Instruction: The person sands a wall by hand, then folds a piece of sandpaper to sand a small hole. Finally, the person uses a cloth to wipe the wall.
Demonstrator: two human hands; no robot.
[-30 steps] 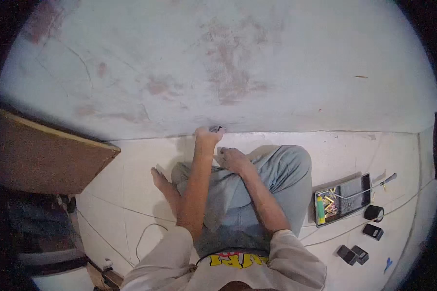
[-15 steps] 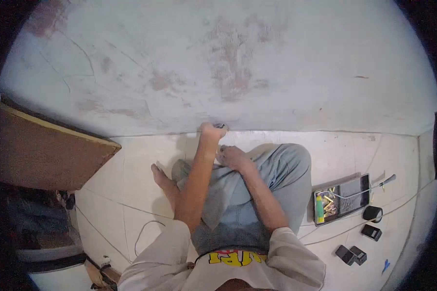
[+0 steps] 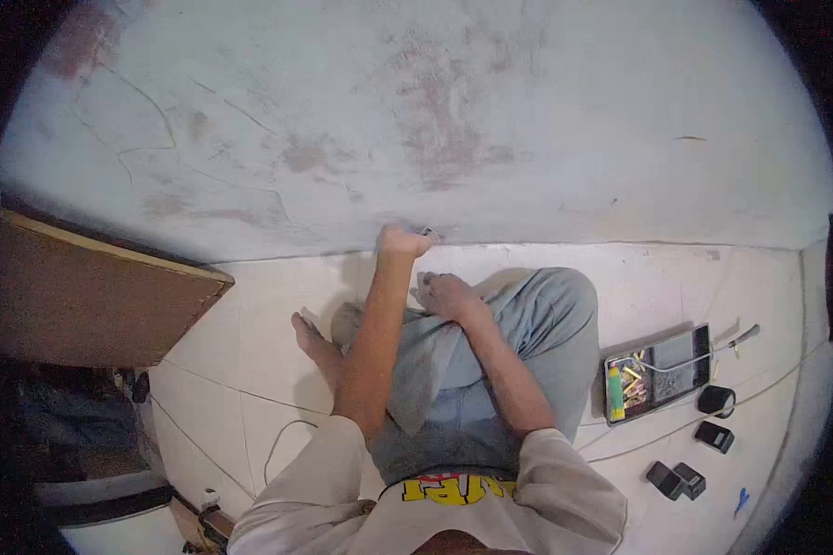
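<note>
A small dark object [image 3: 425, 232] is gripped by the left hand [image 3: 400, 242] against the wall [image 3: 453, 120]; just below, the right hand [image 3: 444, 294] is rested loosely curled on the knee [image 3: 528, 296].

A small dark object [image 3: 426, 231] at the left hand [image 3: 400, 241] is mostly covered by the fingers and cannot be identified. The tray's [image 3: 658, 374] small contents are too tiny to be told. The wooden board [image 3: 83, 296] is cut off at the left edge.
</note>
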